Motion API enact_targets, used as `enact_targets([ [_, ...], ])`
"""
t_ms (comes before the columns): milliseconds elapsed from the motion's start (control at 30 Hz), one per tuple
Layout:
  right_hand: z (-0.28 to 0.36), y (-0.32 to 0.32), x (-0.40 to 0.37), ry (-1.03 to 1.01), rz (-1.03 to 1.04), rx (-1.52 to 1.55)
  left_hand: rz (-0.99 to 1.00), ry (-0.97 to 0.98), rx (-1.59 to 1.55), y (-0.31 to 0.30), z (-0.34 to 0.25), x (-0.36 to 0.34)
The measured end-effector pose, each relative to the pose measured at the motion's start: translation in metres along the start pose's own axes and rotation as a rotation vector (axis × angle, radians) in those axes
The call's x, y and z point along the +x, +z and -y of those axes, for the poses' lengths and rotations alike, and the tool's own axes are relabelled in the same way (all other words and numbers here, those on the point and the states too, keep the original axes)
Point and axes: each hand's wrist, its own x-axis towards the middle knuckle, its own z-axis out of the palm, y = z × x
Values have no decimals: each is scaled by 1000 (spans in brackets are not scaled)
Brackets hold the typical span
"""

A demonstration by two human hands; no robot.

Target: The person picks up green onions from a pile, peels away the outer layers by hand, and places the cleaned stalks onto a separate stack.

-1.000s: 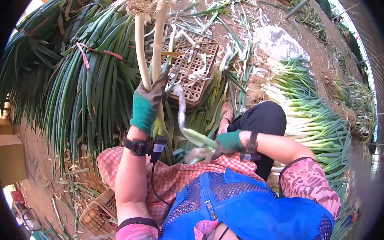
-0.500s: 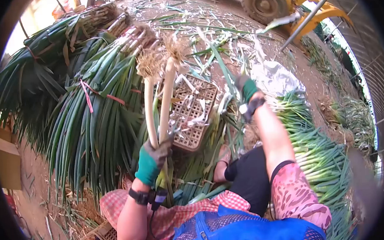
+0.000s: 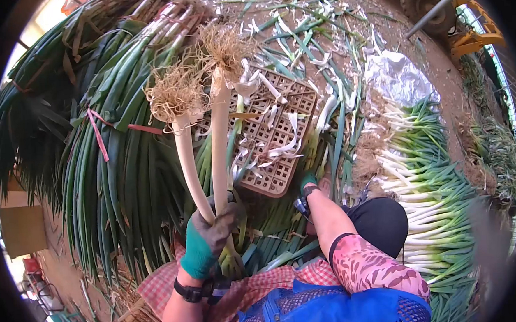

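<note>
My left hand [image 3: 211,230], in a grey and green glove, is closed around two thick green onions [image 3: 217,145]. Their long white stems rise above the fist, with bushy brown roots at the top. The lower ends pass below the hand toward my lap. My right hand [image 3: 308,180] reaches down by my foot, near the lower right corner of a brown plastic crate [image 3: 277,186]. Only the green part of its glove shows; the fingers are hidden. Pale peelings lie on the crate's lattice surface.
Large tied bundles of green onions [image 3: 125,185] are heaped at the left. A long row of green onions with bare white stems [image 3: 418,211] lies at the right, below a silvery-white sheet [image 3: 396,75]. Leaf scraps litter the ground. A wheeled yellow machine [image 3: 476,41] stands at the far right.
My right hand has come down and back toward my foot from farther out over the scraps. The left hand keeps its hold on the two green onions. The view has shifted.
</note>
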Motion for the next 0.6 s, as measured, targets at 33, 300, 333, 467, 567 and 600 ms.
enact_targets([
  [33,4,4,9,49,-3,35,5,-21,-7,2,1,1],
  [300,-10,18,43,127,-95,244,-32,-91,162,19,2,8],
  [333,-21,20,43,88,-138,288,-24,-87,172,19,4,9],
  [467,-32,32,31,-82,-372,468,65,-26,124,18,15,12],
  [567,-35,36,25,-247,-478,717,47,-31,122,20,21,13],
  [600,-31,34,34,-214,-352,540,62,-5,120,20,24,13],
])
